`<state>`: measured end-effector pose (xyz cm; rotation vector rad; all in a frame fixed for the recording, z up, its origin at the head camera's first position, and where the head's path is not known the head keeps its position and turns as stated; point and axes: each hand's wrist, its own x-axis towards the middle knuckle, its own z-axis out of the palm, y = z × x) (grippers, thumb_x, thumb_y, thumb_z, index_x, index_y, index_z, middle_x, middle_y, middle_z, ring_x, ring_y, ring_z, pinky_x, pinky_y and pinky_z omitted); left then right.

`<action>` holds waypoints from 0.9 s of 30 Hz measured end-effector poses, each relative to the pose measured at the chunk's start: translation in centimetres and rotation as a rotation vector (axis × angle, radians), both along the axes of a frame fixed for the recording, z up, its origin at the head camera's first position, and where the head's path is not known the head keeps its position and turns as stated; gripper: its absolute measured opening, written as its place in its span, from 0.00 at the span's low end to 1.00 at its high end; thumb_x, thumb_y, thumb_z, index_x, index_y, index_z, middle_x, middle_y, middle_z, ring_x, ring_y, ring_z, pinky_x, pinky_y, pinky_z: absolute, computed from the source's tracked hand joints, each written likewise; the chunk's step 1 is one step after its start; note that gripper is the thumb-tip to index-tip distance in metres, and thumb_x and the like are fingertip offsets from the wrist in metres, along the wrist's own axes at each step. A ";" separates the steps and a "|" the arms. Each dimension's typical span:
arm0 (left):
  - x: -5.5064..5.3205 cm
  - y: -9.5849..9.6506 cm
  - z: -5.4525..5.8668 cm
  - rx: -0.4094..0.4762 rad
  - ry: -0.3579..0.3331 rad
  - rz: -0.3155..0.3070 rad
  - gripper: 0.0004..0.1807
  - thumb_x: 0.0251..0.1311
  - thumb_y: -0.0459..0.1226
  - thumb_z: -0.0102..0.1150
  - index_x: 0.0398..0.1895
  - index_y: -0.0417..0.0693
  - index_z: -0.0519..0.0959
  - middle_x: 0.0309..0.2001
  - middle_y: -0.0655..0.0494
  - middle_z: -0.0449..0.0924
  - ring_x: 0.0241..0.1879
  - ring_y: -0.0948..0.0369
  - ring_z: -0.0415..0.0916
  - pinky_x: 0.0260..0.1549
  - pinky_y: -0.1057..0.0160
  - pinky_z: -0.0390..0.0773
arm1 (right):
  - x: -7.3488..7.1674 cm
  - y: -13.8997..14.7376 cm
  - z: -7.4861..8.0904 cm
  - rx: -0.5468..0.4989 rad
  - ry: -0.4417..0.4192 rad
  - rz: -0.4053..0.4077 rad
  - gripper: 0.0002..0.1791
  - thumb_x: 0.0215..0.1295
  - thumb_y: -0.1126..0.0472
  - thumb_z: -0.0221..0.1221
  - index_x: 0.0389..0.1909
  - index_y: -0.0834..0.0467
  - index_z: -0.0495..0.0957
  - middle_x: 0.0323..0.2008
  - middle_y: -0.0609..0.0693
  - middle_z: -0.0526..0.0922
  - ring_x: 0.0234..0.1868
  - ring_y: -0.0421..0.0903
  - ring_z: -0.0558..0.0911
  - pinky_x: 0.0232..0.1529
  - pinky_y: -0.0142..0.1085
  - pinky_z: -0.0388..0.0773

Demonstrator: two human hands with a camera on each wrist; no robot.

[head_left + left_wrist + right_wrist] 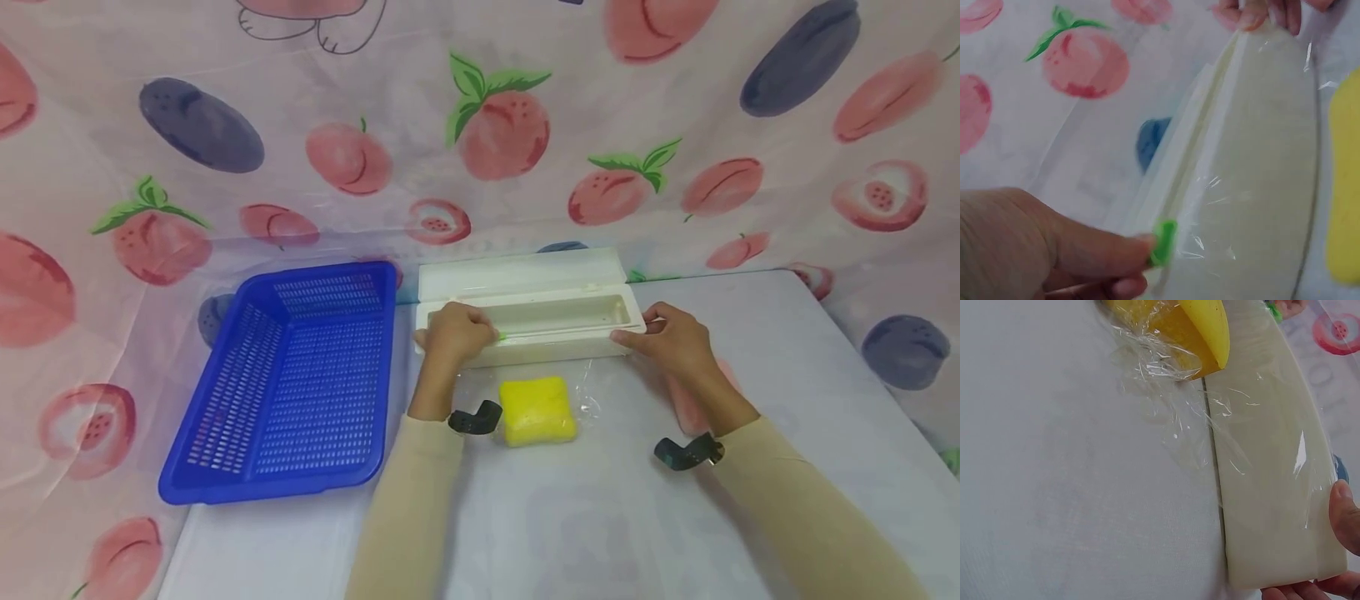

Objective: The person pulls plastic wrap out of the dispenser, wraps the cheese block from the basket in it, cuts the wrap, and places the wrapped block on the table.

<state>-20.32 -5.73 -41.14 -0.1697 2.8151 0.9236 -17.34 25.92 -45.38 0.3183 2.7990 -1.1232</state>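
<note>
A long white cling film dispenser box [540,350] lies on the table with its lid [521,275] raised at the back. At its left end my left hand [459,333] pinches a small green slider [1164,244] on the front rim. My right hand [671,337] grips the box's right end, thumb on top and fingers beneath. Clear film [1185,425] drapes over the box front and onto the table. A yellow block [537,410] with rounded corners lies on that film, just in front of the box.
To the left stands a blue perforated basket [378,450]. Partly under my right forearm lies a pink object [684,407], its kind unclear. A fruit-print cloth [450,117] hangs behind the white-covered table [570,533].
</note>
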 end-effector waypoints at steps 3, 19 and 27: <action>0.1 -1.0 0.0 -0.002 0.019 0.014 0.04 0.54 0.44 0.69 0.25 0.58 0.89 0.35 0.58 0.86 0.48 0.52 0.78 0.57 0.34 0.60 | 0.0 0.3 0.0 0.017 0.012 -0.004 0.40 0.53 0.30 0.70 0.52 0.59 0.74 0.50 0.63 0.84 0.50 0.57 0.78 0.39 0.38 0.73; 3.0 0.0 -5.5 0.143 0.332 0.307 0.35 0.54 0.62 0.69 0.59 0.54 0.75 0.78 0.42 0.46 0.76 0.39 0.41 0.62 0.28 0.49 | -0.4 -0.3 -0.3 -0.002 0.000 0.016 0.40 0.52 0.30 0.70 0.51 0.58 0.74 0.50 0.63 0.84 0.49 0.57 0.78 0.39 0.37 0.73; 3.3 0.0 -6.1 0.238 0.393 0.416 0.64 0.41 0.62 0.78 0.76 0.46 0.53 0.73 0.40 0.57 0.72 0.44 0.56 0.70 0.40 0.59 | -0.2 -0.1 0.0 -0.017 -0.025 0.000 0.41 0.53 0.30 0.70 0.52 0.59 0.73 0.52 0.64 0.83 0.51 0.58 0.77 0.40 0.38 0.74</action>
